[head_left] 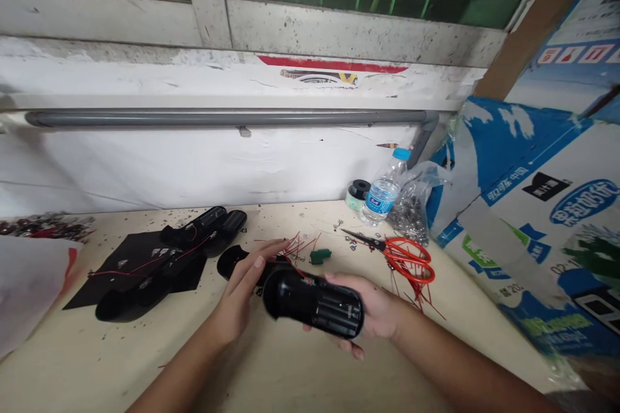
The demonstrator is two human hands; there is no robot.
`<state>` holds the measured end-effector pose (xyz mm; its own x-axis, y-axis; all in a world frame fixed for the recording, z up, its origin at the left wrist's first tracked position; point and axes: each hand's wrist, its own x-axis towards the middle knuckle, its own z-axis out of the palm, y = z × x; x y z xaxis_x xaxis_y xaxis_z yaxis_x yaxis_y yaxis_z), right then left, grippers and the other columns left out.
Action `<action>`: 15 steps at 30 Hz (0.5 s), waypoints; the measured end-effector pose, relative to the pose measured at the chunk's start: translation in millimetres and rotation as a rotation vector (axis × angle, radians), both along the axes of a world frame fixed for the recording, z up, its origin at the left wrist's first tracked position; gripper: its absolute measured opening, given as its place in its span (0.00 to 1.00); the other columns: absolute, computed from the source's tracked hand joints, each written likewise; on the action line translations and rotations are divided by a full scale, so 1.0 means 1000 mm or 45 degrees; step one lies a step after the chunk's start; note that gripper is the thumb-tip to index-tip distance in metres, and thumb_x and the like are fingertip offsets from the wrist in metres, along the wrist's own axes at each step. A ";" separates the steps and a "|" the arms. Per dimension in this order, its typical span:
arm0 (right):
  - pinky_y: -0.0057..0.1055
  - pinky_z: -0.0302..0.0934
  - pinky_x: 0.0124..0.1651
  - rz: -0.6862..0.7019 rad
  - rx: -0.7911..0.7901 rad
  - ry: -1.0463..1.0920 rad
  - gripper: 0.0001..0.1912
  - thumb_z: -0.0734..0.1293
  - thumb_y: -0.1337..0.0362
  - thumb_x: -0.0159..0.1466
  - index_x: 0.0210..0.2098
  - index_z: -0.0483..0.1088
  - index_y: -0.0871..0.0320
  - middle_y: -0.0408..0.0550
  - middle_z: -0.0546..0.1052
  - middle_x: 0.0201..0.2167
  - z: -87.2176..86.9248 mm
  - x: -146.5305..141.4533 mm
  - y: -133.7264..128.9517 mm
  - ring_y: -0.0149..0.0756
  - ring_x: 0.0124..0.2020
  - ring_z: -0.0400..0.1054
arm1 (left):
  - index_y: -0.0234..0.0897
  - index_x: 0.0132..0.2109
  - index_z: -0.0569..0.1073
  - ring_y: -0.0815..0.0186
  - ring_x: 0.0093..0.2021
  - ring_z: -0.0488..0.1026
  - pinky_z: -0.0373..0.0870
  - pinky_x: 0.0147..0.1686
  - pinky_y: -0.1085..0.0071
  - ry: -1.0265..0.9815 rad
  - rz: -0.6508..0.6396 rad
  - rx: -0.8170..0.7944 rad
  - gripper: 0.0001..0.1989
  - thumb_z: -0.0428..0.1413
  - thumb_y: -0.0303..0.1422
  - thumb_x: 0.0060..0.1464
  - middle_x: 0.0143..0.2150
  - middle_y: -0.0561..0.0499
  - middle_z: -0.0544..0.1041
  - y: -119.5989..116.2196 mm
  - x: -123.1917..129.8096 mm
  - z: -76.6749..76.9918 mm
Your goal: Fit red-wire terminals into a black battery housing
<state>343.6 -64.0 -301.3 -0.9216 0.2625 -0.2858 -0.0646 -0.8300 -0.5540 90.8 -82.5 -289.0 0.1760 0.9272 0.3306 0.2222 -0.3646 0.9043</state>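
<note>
A cream-painted workbench [300, 361] ran across the lower frame, backed by a scuffed white plaster wall [194, 168] carrying a horizontal grey plastic conduit [223, 118]. Large blue-and-white printed cardboard cartons [533, 226] stood at 3 o'clock from the frame centre.

A glossy black plastic battery housing [314, 303], with a rounded end and a ribbed cell bay facing up, was held at 6 o'clock, tilted above the bench. The right hand [372, 310] cradled it from beneath, its fingers curling under the lower edge. The left hand [237, 290] was open, fingers extended and close together, its palm side against the rounded end; no pinch was visible.

A curved black shell [237, 261] lay just beneath the left fingertips. At 9 o'clock, a flat black sheet [140, 268] bore further black housings [203, 229]. Thin red wires [295, 248] lay scattered around a small green connector [320, 256]. At 2 o'clock stood red-handled steel scissors [407, 259], a clear ribbed water bottle [382, 193], a black tape roll [358, 192] and a transparent bag of small metal parts [409, 210].
</note>
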 end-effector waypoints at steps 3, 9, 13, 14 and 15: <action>0.34 0.70 0.29 -0.247 0.084 0.110 0.30 0.58 0.46 0.69 0.52 0.69 0.68 0.61 0.79 0.45 0.012 -0.001 -0.002 0.41 0.29 0.77 | 0.44 0.67 0.62 0.52 0.65 0.63 0.59 0.64 0.48 0.024 0.147 0.088 0.24 0.43 0.42 0.69 0.69 0.44 0.63 -0.005 0.002 0.001; 0.48 0.63 0.55 -0.617 0.107 0.250 0.20 0.71 0.57 0.63 0.51 0.71 0.60 0.52 0.78 0.49 0.019 -0.005 -0.004 0.46 0.46 0.75 | 0.44 0.62 0.64 0.53 0.62 0.64 0.62 0.59 0.52 0.324 0.252 0.341 0.18 0.47 0.34 0.66 0.62 0.42 0.65 -0.011 0.011 0.004; 0.49 0.57 0.62 -0.802 0.118 0.255 0.13 0.71 0.62 0.63 0.46 0.71 0.59 0.50 0.79 0.45 0.014 -0.002 0.001 0.42 0.50 0.73 | 0.45 0.60 0.67 0.49 0.60 0.63 0.57 0.59 0.46 0.828 0.199 0.491 0.22 0.54 0.32 0.59 0.59 0.42 0.69 -0.006 0.009 0.012; 0.49 0.56 0.62 -0.821 0.112 0.241 0.14 0.71 0.62 0.62 0.47 0.71 0.58 0.50 0.79 0.45 0.013 -0.001 0.003 0.43 0.50 0.73 | 0.47 0.61 0.66 0.48 0.61 0.63 0.55 0.60 0.44 0.943 0.181 0.493 0.25 0.55 0.32 0.57 0.60 0.43 0.69 -0.003 0.006 0.014; 0.49 0.56 0.62 -0.831 0.101 0.228 0.16 0.72 0.61 0.61 0.47 0.70 0.58 0.50 0.79 0.46 0.013 0.000 0.004 0.44 0.50 0.74 | 0.48 0.63 0.65 0.47 0.62 0.62 0.52 0.61 0.43 1.031 0.157 0.475 0.28 0.57 0.33 0.55 0.60 0.43 0.69 0.000 0.001 0.015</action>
